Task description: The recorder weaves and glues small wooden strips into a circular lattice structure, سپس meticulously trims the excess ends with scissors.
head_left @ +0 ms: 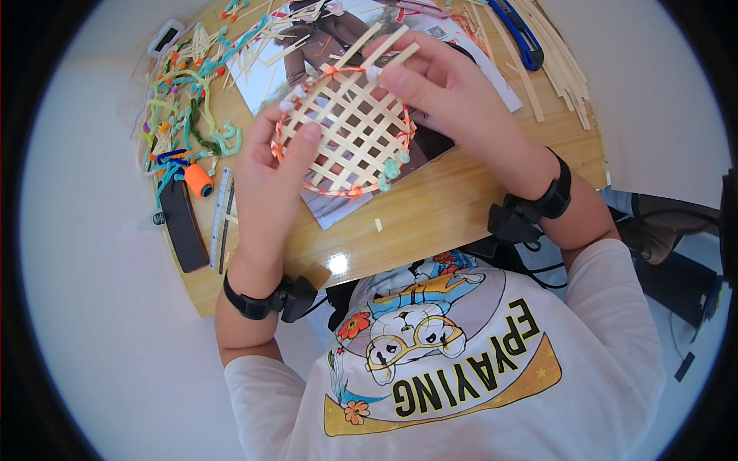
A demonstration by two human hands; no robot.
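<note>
A round lattice of woven pale wooden strips (347, 140) is held up above the table in front of me. Orange cord runs around its rim, with white and mint-green tufts in places. My left hand (278, 165) is closed on the left edge, thumb lying over the weave and fingers behind it. At the upper right, my right hand (430, 83) pinches the rim beside a white tuft, where several strip ends stick out past the cord. Its fingertips partly hide that spot.
Printed sheets (327, 213) lie beneath the lattice. Left are tangled pipe cleaners (196, 115), an orange thread spool (198, 180), a black phone (183, 223) and a ruler (221, 219). A blue utility knife (516, 34) and loose wooden strips (565, 73) lie at the far right.
</note>
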